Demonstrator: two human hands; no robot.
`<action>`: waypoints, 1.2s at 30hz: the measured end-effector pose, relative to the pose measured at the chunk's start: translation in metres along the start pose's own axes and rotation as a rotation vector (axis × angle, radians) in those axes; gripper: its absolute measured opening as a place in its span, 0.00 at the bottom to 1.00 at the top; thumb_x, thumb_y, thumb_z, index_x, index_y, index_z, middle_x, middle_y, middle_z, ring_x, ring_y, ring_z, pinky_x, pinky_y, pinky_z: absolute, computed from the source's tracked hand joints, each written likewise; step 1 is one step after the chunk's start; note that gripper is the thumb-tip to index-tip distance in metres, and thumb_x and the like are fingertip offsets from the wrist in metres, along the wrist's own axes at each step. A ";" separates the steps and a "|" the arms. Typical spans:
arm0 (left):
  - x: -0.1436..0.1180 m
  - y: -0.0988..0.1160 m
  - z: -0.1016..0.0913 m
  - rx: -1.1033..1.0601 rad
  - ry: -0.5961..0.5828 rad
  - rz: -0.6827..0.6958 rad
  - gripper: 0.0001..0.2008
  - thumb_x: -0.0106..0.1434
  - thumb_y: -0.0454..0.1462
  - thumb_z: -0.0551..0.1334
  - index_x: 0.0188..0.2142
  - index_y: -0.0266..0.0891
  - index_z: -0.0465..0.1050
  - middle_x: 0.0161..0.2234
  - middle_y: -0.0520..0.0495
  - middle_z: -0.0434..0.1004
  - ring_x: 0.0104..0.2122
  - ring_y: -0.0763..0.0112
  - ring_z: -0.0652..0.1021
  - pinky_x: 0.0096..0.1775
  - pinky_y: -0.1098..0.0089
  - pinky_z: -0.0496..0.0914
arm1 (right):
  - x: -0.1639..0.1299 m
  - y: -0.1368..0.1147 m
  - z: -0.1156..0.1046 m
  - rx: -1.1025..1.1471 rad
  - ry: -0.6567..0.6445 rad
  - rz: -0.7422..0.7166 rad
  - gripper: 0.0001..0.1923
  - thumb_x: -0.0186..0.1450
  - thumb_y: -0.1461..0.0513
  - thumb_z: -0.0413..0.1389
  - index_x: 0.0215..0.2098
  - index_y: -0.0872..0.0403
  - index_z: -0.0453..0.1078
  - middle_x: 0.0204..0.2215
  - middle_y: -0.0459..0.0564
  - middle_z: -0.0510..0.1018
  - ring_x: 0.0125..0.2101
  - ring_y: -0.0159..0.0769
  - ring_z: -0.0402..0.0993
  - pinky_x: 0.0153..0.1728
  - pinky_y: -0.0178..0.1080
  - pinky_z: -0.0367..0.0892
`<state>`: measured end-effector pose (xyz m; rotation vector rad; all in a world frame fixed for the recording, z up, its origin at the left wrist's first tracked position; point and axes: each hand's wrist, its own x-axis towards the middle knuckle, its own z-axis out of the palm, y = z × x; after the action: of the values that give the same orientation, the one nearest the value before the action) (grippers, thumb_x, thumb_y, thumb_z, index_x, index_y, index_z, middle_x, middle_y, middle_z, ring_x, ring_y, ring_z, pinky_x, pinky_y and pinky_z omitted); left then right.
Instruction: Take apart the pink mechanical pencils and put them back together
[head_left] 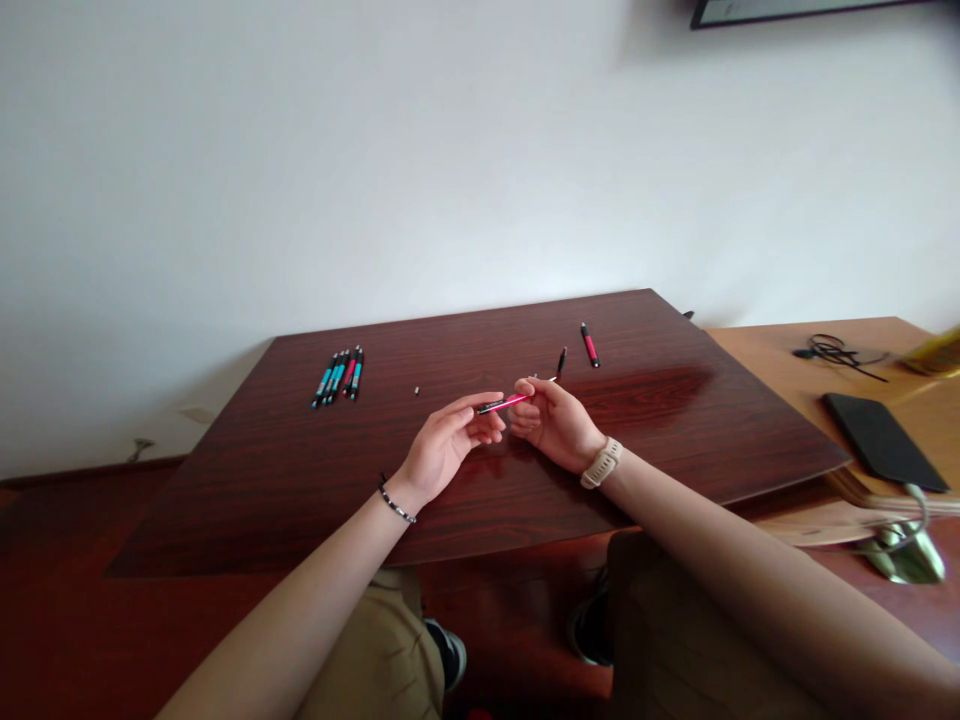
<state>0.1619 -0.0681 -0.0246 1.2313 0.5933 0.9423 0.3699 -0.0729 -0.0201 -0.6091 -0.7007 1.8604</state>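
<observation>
A pink and black pen (pixel 514 401) is held level above the table, between my two hands. My left hand (pixel 444 445) pinches its black end with thumb and fingertips. The pink end sits in the closed fingers of my right hand (pixel 556 420). A thin pale tip pokes out past the right fingers; whether it belongs to the pen I cannot tell. Just behind that hand lies a short black pen piece (pixel 562 360). Another pink and black pen (pixel 590 345) rests farther back. A tiny pale piece (pixel 417 391) lies left of the hands.
Several blue and pink pens (pixel 339 376) lie side by side on the left of the dark wooden table (pixel 300 500). On a lighter table (pixel 780 370) to the right are a black cable (pixel 832 352), a flat black object (pixel 885 440) and a yellow object (pixel 934 353).
</observation>
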 end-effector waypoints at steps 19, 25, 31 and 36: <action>0.007 0.004 -0.015 0.366 0.235 0.114 0.17 0.73 0.46 0.62 0.52 0.38 0.81 0.39 0.41 0.84 0.37 0.65 0.81 0.41 0.64 0.75 | -0.004 -0.012 -0.001 -0.618 0.148 -0.386 0.21 0.75 0.45 0.49 0.31 0.48 0.57 0.24 0.41 0.53 0.24 0.34 0.49 0.27 0.37 0.50; 0.013 0.020 -0.069 1.099 0.467 0.270 0.13 0.70 0.36 0.61 0.52 0.40 0.80 0.50 0.41 0.80 0.46 0.60 0.80 0.48 0.59 0.76 | -0.017 -0.041 -0.006 -1.506 0.256 -0.549 0.25 0.82 0.48 0.37 0.32 0.49 0.62 0.27 0.48 0.71 0.28 0.39 0.67 0.36 0.40 0.56; 0.017 0.009 -0.104 1.513 0.396 0.192 0.19 0.69 0.34 0.60 0.57 0.39 0.78 0.56 0.37 0.76 0.55 0.49 0.75 0.62 0.49 0.70 | -0.015 -0.047 -0.006 -2.066 0.376 -0.294 0.25 0.82 0.52 0.37 0.40 0.52 0.71 0.30 0.55 0.82 0.30 0.44 0.77 0.32 0.41 0.52; 0.020 0.006 -0.104 1.572 0.306 0.214 0.17 0.71 0.34 0.56 0.54 0.39 0.81 0.54 0.37 0.78 0.51 0.49 0.75 0.60 0.48 0.70 | -0.013 -0.042 -0.003 -2.174 0.379 -0.245 0.25 0.82 0.51 0.37 0.46 0.53 0.73 0.33 0.57 0.85 0.31 0.44 0.80 0.30 0.41 0.52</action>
<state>0.0854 0.0031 -0.0436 2.5695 1.6179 0.7623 0.4030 -0.0707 0.0083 -1.8825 -2.1961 -0.0017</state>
